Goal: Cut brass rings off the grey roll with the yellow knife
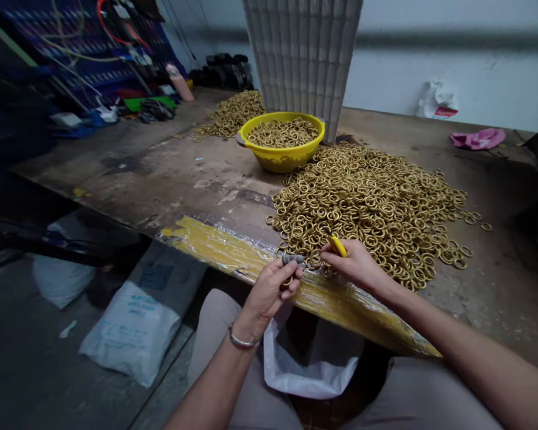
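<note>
My left hand (pixel 277 285), with a bracelet on its wrist, is closed around a brass-coloured ring (pixel 287 280) at the table's front edge. A grey covering shows on one of its fingertips. To its right, my right hand (pixel 349 261) grips a small tool with a yellow handle (pixel 338 245); the tool's tip is too small to make out. Both hands are apart, just in front of a large pile of rings (pixel 367 203). Below them, an open white sack (pixel 314 379) hangs between my knees.
A yellow basin (pixel 287 156) full of rings stands behind the pile, before a grey ribbed panel (pixel 302 60). A smaller ring pile (pixel 240 110) lies behind left. A pink cloth (pixel 479 139) is at back right. Filled white bags (pixel 130 334) sit on the floor at left.
</note>
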The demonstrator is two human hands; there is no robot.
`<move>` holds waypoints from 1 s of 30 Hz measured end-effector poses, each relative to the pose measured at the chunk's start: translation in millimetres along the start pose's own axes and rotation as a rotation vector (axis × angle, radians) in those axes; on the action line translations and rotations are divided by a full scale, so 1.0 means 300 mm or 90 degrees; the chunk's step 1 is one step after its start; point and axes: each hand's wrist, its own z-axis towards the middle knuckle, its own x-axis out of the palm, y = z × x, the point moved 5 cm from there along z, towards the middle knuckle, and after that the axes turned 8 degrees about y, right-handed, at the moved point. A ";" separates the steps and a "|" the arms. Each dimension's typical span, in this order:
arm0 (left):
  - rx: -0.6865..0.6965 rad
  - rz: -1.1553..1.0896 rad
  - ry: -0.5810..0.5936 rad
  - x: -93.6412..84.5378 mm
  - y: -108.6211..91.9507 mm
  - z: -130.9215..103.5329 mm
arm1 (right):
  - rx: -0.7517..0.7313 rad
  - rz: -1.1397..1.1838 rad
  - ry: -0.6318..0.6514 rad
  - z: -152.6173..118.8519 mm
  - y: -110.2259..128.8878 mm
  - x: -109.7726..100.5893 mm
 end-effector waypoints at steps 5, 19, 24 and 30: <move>-0.003 -0.003 0.085 0.045 0.022 -0.015 | 0.076 0.274 0.050 -0.022 0.002 0.039; -0.060 -0.055 0.198 0.166 -0.012 -0.037 | 0.117 0.303 -0.033 -0.149 0.089 0.052; -0.068 -0.006 0.219 0.191 -0.019 -0.066 | 0.033 0.016 -0.086 -0.228 0.126 0.032; -0.003 0.081 0.161 0.207 -0.038 -0.118 | 0.099 -0.483 -0.032 -0.309 0.155 0.036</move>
